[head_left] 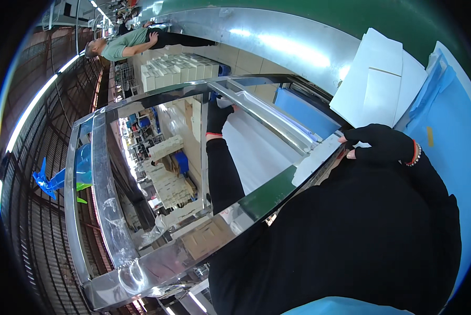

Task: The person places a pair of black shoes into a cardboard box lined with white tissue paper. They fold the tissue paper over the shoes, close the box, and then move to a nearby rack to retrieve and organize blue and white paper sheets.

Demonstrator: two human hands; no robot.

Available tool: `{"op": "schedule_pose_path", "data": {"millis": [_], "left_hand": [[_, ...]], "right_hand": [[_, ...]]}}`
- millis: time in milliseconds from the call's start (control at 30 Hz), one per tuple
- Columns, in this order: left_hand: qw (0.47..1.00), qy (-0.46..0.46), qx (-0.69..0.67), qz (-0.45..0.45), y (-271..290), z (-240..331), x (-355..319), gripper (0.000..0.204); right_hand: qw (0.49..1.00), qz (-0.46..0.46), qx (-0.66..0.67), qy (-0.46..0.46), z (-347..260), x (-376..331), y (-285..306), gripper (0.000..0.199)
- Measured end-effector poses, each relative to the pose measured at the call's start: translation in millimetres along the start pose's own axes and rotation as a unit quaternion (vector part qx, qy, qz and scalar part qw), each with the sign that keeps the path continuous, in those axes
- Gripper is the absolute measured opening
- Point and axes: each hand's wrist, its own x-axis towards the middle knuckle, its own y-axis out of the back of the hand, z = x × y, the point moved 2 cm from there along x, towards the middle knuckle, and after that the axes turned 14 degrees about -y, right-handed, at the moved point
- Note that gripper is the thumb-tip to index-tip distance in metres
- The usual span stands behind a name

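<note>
While our right hand (380,144) clamps the right corner of a shiny metal frame (162,265) at picture centre, our left hand (219,116) meets its upper bar, whether gripping we cannot tell; white sheets (360,94) lie upper right, a person in green (126,46) upper left.

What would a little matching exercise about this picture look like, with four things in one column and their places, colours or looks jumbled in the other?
Things:
1. The person's left hand
2. The person's right hand
3. The metal frame
4. The co-worker's shirt

Descriptions:
A. Pale green
B. Has a beaded bracelet at its wrist
C. Shiny and silvery
D. Seen within an opening of the frame

Right pairs: 1-D, 2-B, 3-C, 4-A.
</note>
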Motion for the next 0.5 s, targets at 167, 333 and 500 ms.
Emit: {"op": "schedule_pose_path", "data": {"millis": [167,333,500], "left_hand": [[0.995,-0.025,0.08,0.053,-5.0,21.7,-15.2,0.057],[0.975,-0.093,0.185,0.078,-10.3,36.9,-31.4,0.058],[0.956,-0.154,0.2,0.152,-28.2,48.7,-40.6,0.053]], "right_hand": [[0.998,-0.054,0.014,-0.03,-3.0,23.0,4.0,0.044],[0.997,-0.056,0.051,-0.003,6.9,62.0,6.5,0.048],[0.998,-0.036,0.053,0.029,-10.0,118.6,11.3,0.047]]}}
